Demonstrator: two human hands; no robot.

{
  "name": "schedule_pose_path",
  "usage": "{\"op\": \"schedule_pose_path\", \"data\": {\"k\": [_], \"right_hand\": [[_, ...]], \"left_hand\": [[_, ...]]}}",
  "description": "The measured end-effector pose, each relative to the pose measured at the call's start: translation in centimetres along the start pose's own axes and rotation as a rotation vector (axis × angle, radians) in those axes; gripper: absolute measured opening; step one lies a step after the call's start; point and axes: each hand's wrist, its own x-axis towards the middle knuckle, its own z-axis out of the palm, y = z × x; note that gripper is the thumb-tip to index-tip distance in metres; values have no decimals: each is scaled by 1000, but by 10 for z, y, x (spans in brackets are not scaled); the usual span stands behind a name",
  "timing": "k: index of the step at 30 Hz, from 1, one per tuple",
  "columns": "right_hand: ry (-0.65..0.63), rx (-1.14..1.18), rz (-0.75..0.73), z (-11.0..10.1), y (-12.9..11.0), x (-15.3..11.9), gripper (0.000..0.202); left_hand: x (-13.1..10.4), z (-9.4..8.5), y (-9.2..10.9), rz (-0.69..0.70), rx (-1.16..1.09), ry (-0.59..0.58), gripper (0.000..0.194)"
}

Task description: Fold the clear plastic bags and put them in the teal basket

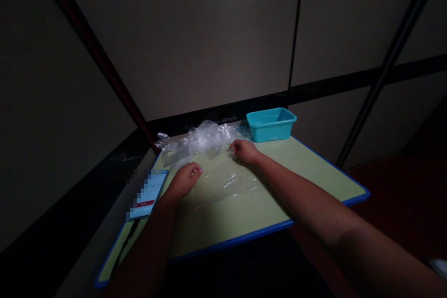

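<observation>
A clear plastic bag (232,184) lies flat across the middle of the yellow table top, between and below my hands. My left hand (186,178) is closed at the bag's upper left, its fingertips pinched on the thin film. At the upper right, my right hand (243,150) is also closed, with thumb and fingers together at the bag's edge. Behind both hands spreads a crumpled pile of clear plastic bags (209,137), close to the right fingertips.
A turquoise plastic basket (272,125) stands at the back right of the yellow table (324,177) with blue edging. A lit, partly pixelated tablet (150,195) lies at the left edge. Wall panels rise behind the table.
</observation>
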Motion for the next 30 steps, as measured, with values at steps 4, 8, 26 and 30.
{"op": "schedule_pose_path", "data": {"k": [4,8,26,30], "right_hand": [[-44,23,22,-3,0,1,21],[-90,-4,20,-7,0,2,15],[-435,142,-115,-37,-8,-11,15],[-527,92,-123,-45,-9,-15,12]], "left_hand": [[0,-1,4,9,7,9,23],[-1,-2,8,44,32,49,23],[-5,7,4,69,223,-284,36],[-5,6,7,53,223,-303,37]]}}
